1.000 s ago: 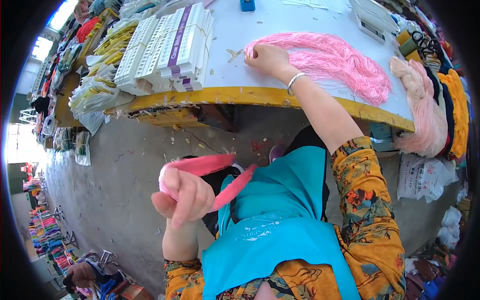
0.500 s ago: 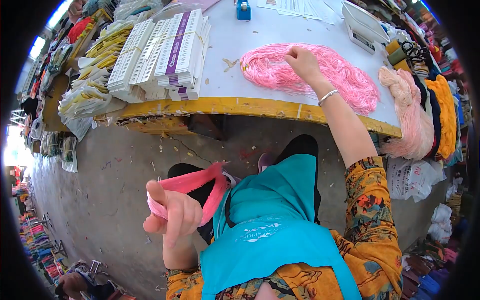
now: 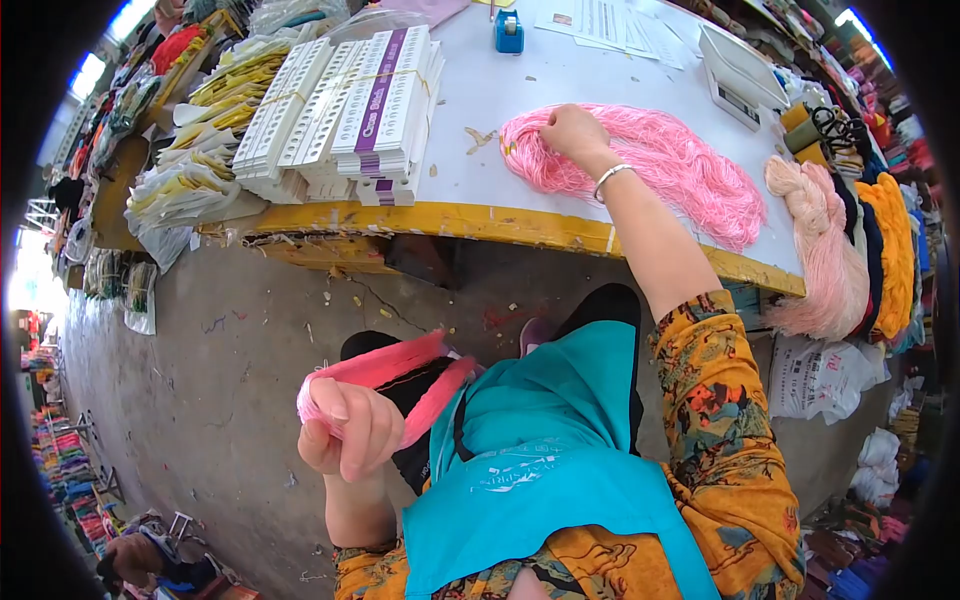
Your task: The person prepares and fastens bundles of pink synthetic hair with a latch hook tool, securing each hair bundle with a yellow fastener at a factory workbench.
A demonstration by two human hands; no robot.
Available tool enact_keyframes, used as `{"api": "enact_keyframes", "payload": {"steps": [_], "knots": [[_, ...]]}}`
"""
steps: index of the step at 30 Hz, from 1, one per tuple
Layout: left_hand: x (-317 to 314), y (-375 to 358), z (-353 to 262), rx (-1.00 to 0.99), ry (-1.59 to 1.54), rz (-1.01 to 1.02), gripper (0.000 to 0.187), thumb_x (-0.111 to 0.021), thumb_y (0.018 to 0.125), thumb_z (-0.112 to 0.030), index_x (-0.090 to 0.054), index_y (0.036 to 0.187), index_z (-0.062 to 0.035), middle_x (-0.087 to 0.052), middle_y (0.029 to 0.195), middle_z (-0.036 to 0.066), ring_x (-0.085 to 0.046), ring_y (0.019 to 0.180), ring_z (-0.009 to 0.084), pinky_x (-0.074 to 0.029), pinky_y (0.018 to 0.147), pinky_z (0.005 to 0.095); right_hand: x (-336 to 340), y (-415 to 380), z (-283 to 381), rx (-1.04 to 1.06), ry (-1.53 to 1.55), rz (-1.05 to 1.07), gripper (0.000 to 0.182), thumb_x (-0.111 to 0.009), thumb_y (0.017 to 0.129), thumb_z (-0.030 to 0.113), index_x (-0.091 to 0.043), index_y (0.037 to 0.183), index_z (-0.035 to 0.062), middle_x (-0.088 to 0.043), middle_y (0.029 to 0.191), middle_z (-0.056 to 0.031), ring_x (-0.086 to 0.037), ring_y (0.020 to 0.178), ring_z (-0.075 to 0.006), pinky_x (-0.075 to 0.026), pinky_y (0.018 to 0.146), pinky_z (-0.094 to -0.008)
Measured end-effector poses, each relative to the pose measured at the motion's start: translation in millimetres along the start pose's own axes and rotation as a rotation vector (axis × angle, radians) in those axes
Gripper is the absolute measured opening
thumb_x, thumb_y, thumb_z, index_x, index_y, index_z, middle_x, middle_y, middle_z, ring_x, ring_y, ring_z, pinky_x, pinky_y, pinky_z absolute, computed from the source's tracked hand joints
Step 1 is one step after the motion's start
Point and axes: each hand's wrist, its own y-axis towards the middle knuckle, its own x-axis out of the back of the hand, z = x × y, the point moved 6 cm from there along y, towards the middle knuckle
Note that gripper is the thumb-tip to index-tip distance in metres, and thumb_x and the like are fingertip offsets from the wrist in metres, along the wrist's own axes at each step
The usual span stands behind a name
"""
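My left hand (image 3: 355, 425) is closed round a bundle of deeper pink thread (image 3: 430, 405), raised in front of my lap. The bundle loops over the fingers, and its two cut ends point away to the right. On the table lies a large, loose skein of light pink thread (image 3: 680, 165), with a small yellow tie near its left end. My right hand (image 3: 578, 135), with a silver bangle at the wrist, rests on the left part of this skein. Its fingers are bent and pinched together at the strands; the fingertips are partly hidden.
Stacks of white punched cards (image 3: 375, 110) stand at the table's left, beside bagged yellow packets (image 3: 220, 110). A blue tape dispenser (image 3: 509, 33), papers (image 3: 605, 25) and a white scale (image 3: 735, 85) lie farther back. Peach yarn (image 3: 820, 225) hangs over the right edge.
My right hand has moved left and down onto the skein's left end. My left hand's raised finger has curled in around the pink thread bundle. The view has shifted slightly.
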Motion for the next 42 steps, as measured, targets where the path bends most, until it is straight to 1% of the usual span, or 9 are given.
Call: {"api": "enact_keyframes", "payload": {"steps": [9, 14, 15, 18, 21, 29, 35, 38, 42], "knots": [[8.9, -4.4, -4.7, -0.019, 0.026, -0.1, 0.031, -0.045, 0.101, -0.028, -0.056, 0.113, -0.0017, -0.053, 0.057, -0.001, -0.042, 0.043, 0.0069, -0.033, 0.039, 0.0205, 3.9, 5.0, -5.2, 0.121, 0.129, -0.188, 0.029, -0.06, 0.08, 0.029, -0.072, 0.098, 0.0104, -0.07, 0.104, -0.0134, -0.067, 0.096, -0.0315, -0.052, 0.084, -0.042], [17.3, -12.3, -9.4, -0.039, 0.007, -0.113, 0.032, -0.044, 0.102, -0.029, -0.055, 0.113, -0.0009, -0.053, 0.057, 0.0, -0.043, 0.043, 0.0072, -0.034, 0.039, 0.0204, 51.0, -44.7, -54.8, 0.164, 1.474, -0.08, 0.009, -0.055, 0.084, 0.008, -0.064, 0.083, 0.0041, -0.065, 0.076, -0.0047, -0.063, 0.07, -0.0147, -0.051, 0.062, -0.0275], [19.1, -13.7, -7.9, -0.036, -0.003, -0.127, 0.032, -0.044, 0.102, -0.029, -0.055, 0.113, -0.0006, -0.053, 0.057, 0.0, -0.043, 0.043, 0.0072, -0.034, 0.039, 0.0203, 44.0, -46.7, -76.9, 0.112, 1.505, -0.031, 0.007, -0.058, 0.083, 0.011, -0.062, 0.082, 0.0059, -0.065, 0.074, -0.0041, -0.063, 0.069, -0.0151, -0.051, 0.061, -0.0275], [16.4, -14.7, 0.4, -0.015, -0.03, -0.124, 0.033, -0.044, 0.102, -0.029, -0.055, 0.113, -0.0005, -0.052, 0.057, 0.0, -0.043, 0.043, 0.0073, -0.034, 0.039, 0.0204, 24.4, -54.8, -143.6, -0.036, 0.78, -0.087, 0.012, -0.06, 0.081, 0.015, -0.067, 0.081, 0.0048, -0.067, 0.074, -0.0052, -0.064, 0.068, -0.0159, -0.05, 0.061, -0.0305], [18.2, -9.4, 3.8, 0.001, -0.044, -0.105, 0.033, -0.043, 0.102, -0.029, -0.055, 0.113, -0.0008, -0.053, 0.058, 0.001, -0.043, 0.044, 0.007, -0.034, 0.039, 0.0202, 24.4, -58.1, -172.3, -0.031, 0.466, -0.33, 0.017, -0.061, 0.08, 0.017, -0.069, 0.083, 0.003, -0.069, 0.074, -0.0078, -0.065, 0.068, -0.0162, -0.049, 0.063, -0.0319], [11.1, -4.9, 10.3, 0.024, -0.031, -0.103, 0.032, -0.043, 0.102, -0.029, -0.056, 0.111, -0.0015, -0.053, 0.057, 0.0, -0.043, 0.043, 0.0063, -0.034, 0.04, 0.0195, 39.9, -66.1, -129.7, 0.182, 0.232, -0.36, 0.02, -0.063, 0.079, 0.023, -0.07, 0.088, 0.0072, -0.07, 0.085, -0.0129, -0.067, 0.083, -0.0274, -0.052, 0.073, -0.0381], [12.6, -4.2, 9.1, 0.016, -0.019, -0.095, 0.032, -0.043, 0.102, -0.03, -0.056, 0.109, -0.0017, -0.052, 0.056, 0.0, -0.041, 0.042, 0.0063, -0.033, 0.04, 0.0196, 16.7, -67.6, -107.8, 0.03, -0.04, -0.194, 0.022, -0.067, 0.077, 0.028, -0.07, 0.087, 0.0088, -0.069, 0.084, -0.0132, -0.066, 0.083, -0.0282, -0.052, 0.074, -0.0391], [4.0, -5.4, 7.4, 0.021, -0.011, -0.102, 0.032, -0.043, 0.102, -0.03, -0.056, 0.109, -0.0018, -0.052, 0.056, 0.0, -0.04, 0.042, 0.0063, -0.033, 0.04, 0.02, 44.3, -65.0, -105.3, 0.148, 0.272, -0.309, 0.023, -0.069, 0.078, 0.027, -0.066, 0.082, 0.0047, -0.069, 0.084, -0.0115, -0.067, 0.08, -0.0231, -0.052, 0.072, -0.0358], [5.8, -4.6, 11.3, 0.03, -0.014, -0.113, 0.031, -0.044, 0.102, -0.03, -0.056, 0.108, -0.0019, -0.051, 0.056, 0.0, -0.04, 0.042, 0.0064, -0.031, 0.04, 0.0206, 70.9, -73.3, -86.2, 0.178, 1.195, -0.104, 0.019, -0.063, 0.088, 0.009, -0.057, 0.104, 0.0015, -0.065, 0.086, -0.0062, -0.065, 0.074, -0.013, -0.056, 0.07, -0.0262]]}}
